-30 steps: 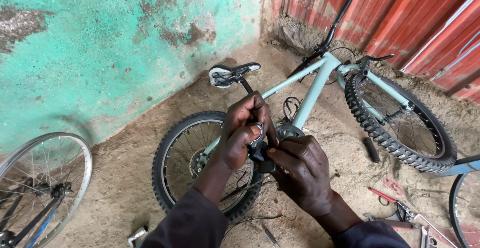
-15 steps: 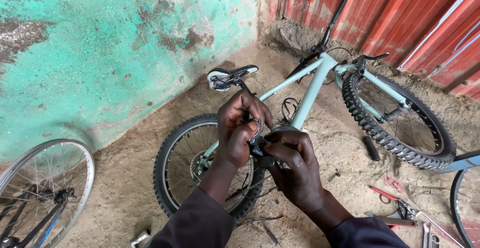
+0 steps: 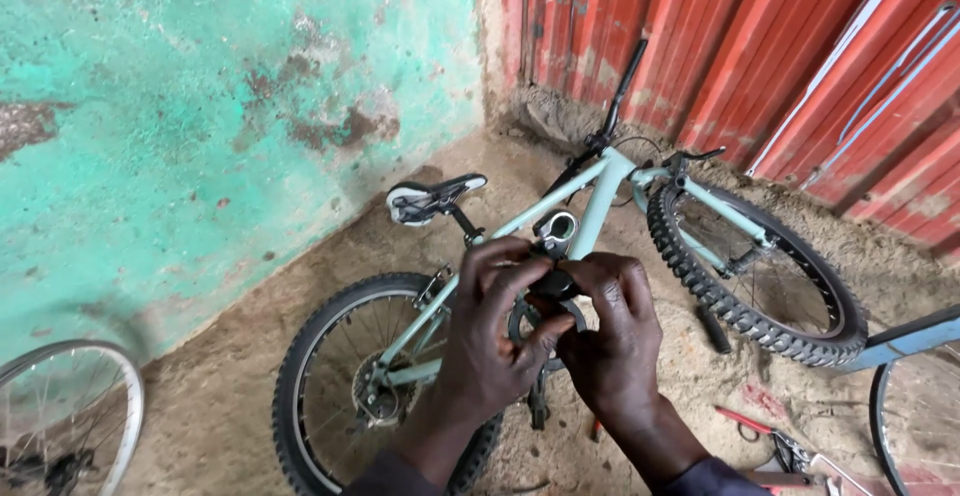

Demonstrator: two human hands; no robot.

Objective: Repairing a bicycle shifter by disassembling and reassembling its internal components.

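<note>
My left hand [image 3: 495, 331] and my right hand [image 3: 615, 331] are pressed together in front of me, both gripping a small black bicycle part with a silver ring clamp [image 3: 556, 231] sticking up between my fingertips. Below them a pale green bicycle [image 3: 600, 196] lies on its side on the dirt floor. Its black and white saddle [image 3: 432, 196] points towards the green wall. The rear wheel [image 3: 340, 376] is under my left wrist and the front wheel [image 3: 760, 276] is to the right.
A peeling green wall [image 3: 220, 106] stands left and red corrugated metal sheeting [image 3: 760, 46] behind. A loose wheel [image 3: 60, 416] leans at the lower left. Red-handled pliers [image 3: 770, 436] lie on the ground at the lower right, next to a blue bicycle frame [image 3: 905, 341].
My hands have stayed clasped on the small part, turning it so the silver ring clamp now shows above my fingers. The view has shifted slightly closer to the bicycle.
</note>
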